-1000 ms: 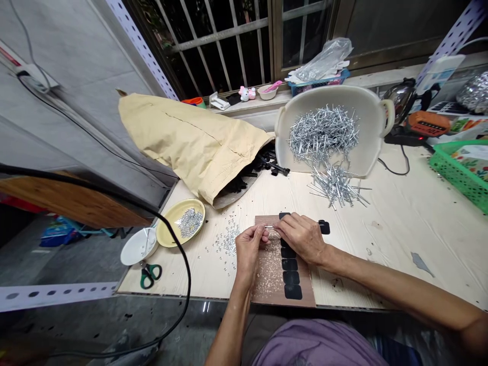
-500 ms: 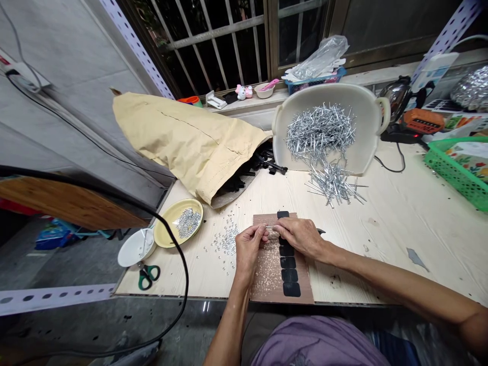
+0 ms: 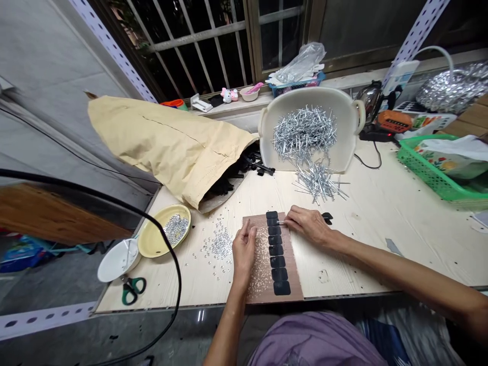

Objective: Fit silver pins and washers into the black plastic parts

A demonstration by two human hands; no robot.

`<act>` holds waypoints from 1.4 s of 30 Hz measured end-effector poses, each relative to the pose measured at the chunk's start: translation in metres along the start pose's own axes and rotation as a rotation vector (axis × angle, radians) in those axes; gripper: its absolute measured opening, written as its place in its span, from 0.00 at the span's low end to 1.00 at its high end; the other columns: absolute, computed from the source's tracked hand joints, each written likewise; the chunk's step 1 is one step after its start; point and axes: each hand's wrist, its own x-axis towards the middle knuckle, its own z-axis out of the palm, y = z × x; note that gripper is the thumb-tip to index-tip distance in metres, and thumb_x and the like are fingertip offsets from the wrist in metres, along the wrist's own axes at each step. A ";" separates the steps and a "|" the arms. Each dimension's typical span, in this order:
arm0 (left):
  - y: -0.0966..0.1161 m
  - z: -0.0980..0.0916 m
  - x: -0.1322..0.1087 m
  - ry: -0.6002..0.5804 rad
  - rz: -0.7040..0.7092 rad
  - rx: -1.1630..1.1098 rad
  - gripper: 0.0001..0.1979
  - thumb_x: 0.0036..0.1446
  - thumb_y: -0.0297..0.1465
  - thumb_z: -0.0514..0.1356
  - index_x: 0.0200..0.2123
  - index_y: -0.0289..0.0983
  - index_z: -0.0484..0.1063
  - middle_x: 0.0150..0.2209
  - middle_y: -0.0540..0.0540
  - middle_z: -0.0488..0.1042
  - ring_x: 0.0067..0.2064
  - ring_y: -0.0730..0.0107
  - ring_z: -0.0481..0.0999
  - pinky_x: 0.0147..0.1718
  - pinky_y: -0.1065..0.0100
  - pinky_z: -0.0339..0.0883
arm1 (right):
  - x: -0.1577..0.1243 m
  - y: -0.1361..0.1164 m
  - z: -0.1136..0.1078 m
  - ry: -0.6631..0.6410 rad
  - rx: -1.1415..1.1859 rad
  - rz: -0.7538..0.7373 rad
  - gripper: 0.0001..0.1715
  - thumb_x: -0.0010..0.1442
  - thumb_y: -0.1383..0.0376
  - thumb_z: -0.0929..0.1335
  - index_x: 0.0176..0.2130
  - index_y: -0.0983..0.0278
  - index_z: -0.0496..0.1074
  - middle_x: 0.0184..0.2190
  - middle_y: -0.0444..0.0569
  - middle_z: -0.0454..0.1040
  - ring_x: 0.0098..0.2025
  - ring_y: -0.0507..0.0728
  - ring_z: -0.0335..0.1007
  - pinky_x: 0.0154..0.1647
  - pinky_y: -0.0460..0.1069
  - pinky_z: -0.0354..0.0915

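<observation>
Small workshop, possibly within a home, pale worktable (image 3: 339, 274) across the middle, metal pins (image 3: 305, 132) heaped at a tipped white basin (image 3: 346, 147) right of centre, scissors (image 3: 132, 290) at lower left, barred window (image 3: 196, 37) at upper left, toy figurines (image 3: 229, 95) on its sill (image 3: 244, 106).

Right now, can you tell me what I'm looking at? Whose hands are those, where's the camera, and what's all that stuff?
There's no robot here: these are a person's two bare hands. The camera sits on that person's head, looking forward and down.

The right hand pinches a thin metal pin over a brown board with a row of black squares. The left hand is at the board's other side; I can't tell whether it holds anything.

On the table are a tipped white tub spilling more pins, a paper sack, a yellow bowl and scissors.
</observation>
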 end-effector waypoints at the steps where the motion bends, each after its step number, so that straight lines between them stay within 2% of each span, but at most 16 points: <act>1: -0.002 0.001 -0.001 0.010 0.015 0.038 0.25 0.53 0.40 0.61 0.53 0.38 0.69 0.49 0.40 0.73 0.50 0.62 0.71 0.47 0.64 0.64 | 0.002 0.003 0.003 0.000 -0.014 -0.016 0.18 0.67 0.59 0.58 0.34 0.67 0.69 0.32 0.47 0.69 0.31 0.50 0.64 0.26 0.44 0.57; 5: -0.006 0.006 -0.005 0.072 0.084 0.141 0.24 0.56 0.40 0.58 0.55 0.41 0.66 0.56 0.41 0.67 0.54 0.61 0.68 0.52 0.62 0.60 | -0.015 -0.008 0.014 0.001 0.011 -0.129 0.16 0.67 0.64 0.58 0.32 0.67 0.68 0.28 0.45 0.67 0.29 0.49 0.61 0.24 0.44 0.57; 9: -0.009 0.009 -0.007 0.095 0.106 0.165 0.23 0.57 0.40 0.57 0.55 0.41 0.66 0.55 0.41 0.69 0.52 0.60 0.70 0.51 0.62 0.62 | -0.046 -0.033 0.011 -0.110 0.021 -0.539 0.15 0.65 0.72 0.57 0.31 0.63 0.66 0.27 0.43 0.66 0.29 0.50 0.60 0.21 0.45 0.55; 10: -0.009 0.010 -0.007 0.099 0.112 0.181 0.23 0.57 0.40 0.57 0.55 0.40 0.67 0.54 0.41 0.69 0.52 0.60 0.70 0.50 0.62 0.62 | -0.046 -0.034 0.009 -0.121 0.012 -0.576 0.15 0.65 0.72 0.57 0.30 0.63 0.66 0.27 0.43 0.66 0.29 0.50 0.60 0.21 0.46 0.54; 14: -0.010 0.010 -0.007 0.121 0.138 0.247 0.22 0.57 0.40 0.56 0.53 0.40 0.68 0.53 0.41 0.70 0.51 0.60 0.71 0.50 0.62 0.63 | -0.024 -0.023 0.005 -0.008 0.023 -0.222 0.16 0.66 0.69 0.56 0.31 0.66 0.65 0.26 0.43 0.64 0.25 0.48 0.56 0.19 0.43 0.53; 15: -0.009 0.010 -0.007 0.125 0.138 0.259 0.22 0.57 0.40 0.56 0.53 0.40 0.68 0.53 0.41 0.71 0.51 0.60 0.71 0.50 0.62 0.63 | -0.020 -0.021 0.006 -0.006 0.025 -0.192 0.16 0.67 0.68 0.56 0.31 0.67 0.66 0.26 0.44 0.64 0.25 0.48 0.56 0.19 0.42 0.54; 16: -0.009 0.010 -0.007 0.129 0.136 0.267 0.22 0.57 0.40 0.56 0.54 0.40 0.68 0.53 0.41 0.71 0.51 0.60 0.71 0.50 0.62 0.63 | -0.019 -0.020 0.008 -0.021 0.027 -0.215 0.16 0.67 0.68 0.56 0.31 0.67 0.66 0.26 0.43 0.64 0.26 0.48 0.57 0.19 0.42 0.54; 19: -0.008 0.011 -0.009 0.124 0.123 0.260 0.22 0.58 0.40 0.55 0.54 0.40 0.67 0.53 0.40 0.71 0.51 0.60 0.71 0.49 0.61 0.64 | -0.029 -0.024 0.015 -0.137 0.069 -0.547 0.17 0.66 0.71 0.54 0.32 0.64 0.66 0.26 0.41 0.65 0.26 0.47 0.57 0.19 0.42 0.53; 20: -0.008 0.011 -0.009 0.119 0.121 0.249 0.22 0.58 0.40 0.55 0.54 0.40 0.67 0.53 0.40 0.70 0.51 0.60 0.71 0.49 0.61 0.64 | -0.031 -0.025 0.016 -0.145 0.080 -0.584 0.18 0.67 0.72 0.54 0.32 0.64 0.66 0.25 0.41 0.65 0.26 0.47 0.57 0.19 0.42 0.52; 24: -0.007 0.012 -0.009 0.128 0.120 0.241 0.22 0.57 0.40 0.56 0.54 0.40 0.67 0.53 0.40 0.70 0.51 0.60 0.71 0.49 0.61 0.64 | -0.021 -0.020 0.012 -0.048 0.050 -0.328 0.19 0.68 0.67 0.53 0.32 0.66 0.66 0.26 0.43 0.64 0.25 0.47 0.56 0.20 0.42 0.53; 25: -0.007 0.012 -0.009 0.133 0.121 0.250 0.22 0.57 0.40 0.56 0.54 0.40 0.67 0.53 0.41 0.70 0.50 0.60 0.72 0.49 0.61 0.64 | -0.017 -0.017 0.010 -0.046 0.034 -0.325 0.19 0.68 0.67 0.53 0.31 0.67 0.65 0.25 0.43 0.64 0.25 0.47 0.56 0.20 0.42 0.52; 29: -0.009 0.012 -0.008 0.159 0.122 0.255 0.22 0.57 0.40 0.57 0.54 0.40 0.68 0.53 0.41 0.71 0.50 0.60 0.72 0.50 0.62 0.63 | -0.016 -0.015 0.010 -0.085 -0.009 -0.500 0.20 0.68 0.65 0.54 0.29 0.66 0.65 0.26 0.44 0.65 0.28 0.48 0.57 0.22 0.43 0.50; 34: -0.011 0.013 -0.008 0.166 0.153 0.285 0.22 0.57 0.40 0.56 0.54 0.39 0.67 0.53 0.41 0.71 0.50 0.61 0.72 0.49 0.63 0.62 | -0.028 -0.021 0.015 -0.046 -0.022 -0.420 0.19 0.68 0.62 0.56 0.29 0.66 0.65 0.28 0.45 0.66 0.29 0.49 0.57 0.23 0.44 0.48; 37: -0.011 0.013 -0.009 0.169 0.149 0.321 0.23 0.58 0.40 0.55 0.54 0.39 0.67 0.51 0.40 0.72 0.47 0.62 0.73 0.47 0.63 0.63 | -0.038 -0.030 0.015 -0.067 -0.004 -0.515 0.18 0.67 0.65 0.56 0.30 0.66 0.66 0.27 0.44 0.65 0.29 0.49 0.57 0.23 0.45 0.47; 40: -0.010 0.012 -0.009 0.161 0.149 0.331 0.23 0.58 0.41 0.54 0.55 0.38 0.66 0.52 0.40 0.71 0.47 0.61 0.72 0.47 0.63 0.63 | -0.045 -0.035 0.002 -0.123 0.009 -0.638 0.16 0.67 0.67 0.57 0.30 0.65 0.66 0.27 0.44 0.66 0.30 0.50 0.58 0.24 0.45 0.47; 42: -0.009 0.011 -0.009 0.163 0.150 0.358 0.24 0.58 0.42 0.54 0.55 0.38 0.66 0.52 0.40 0.71 0.48 0.60 0.72 0.47 0.62 0.63 | -0.048 -0.028 -0.022 -0.153 0.019 -0.523 0.16 0.67 0.64 0.57 0.30 0.64 0.66 0.28 0.44 0.67 0.30 0.50 0.60 0.24 0.45 0.48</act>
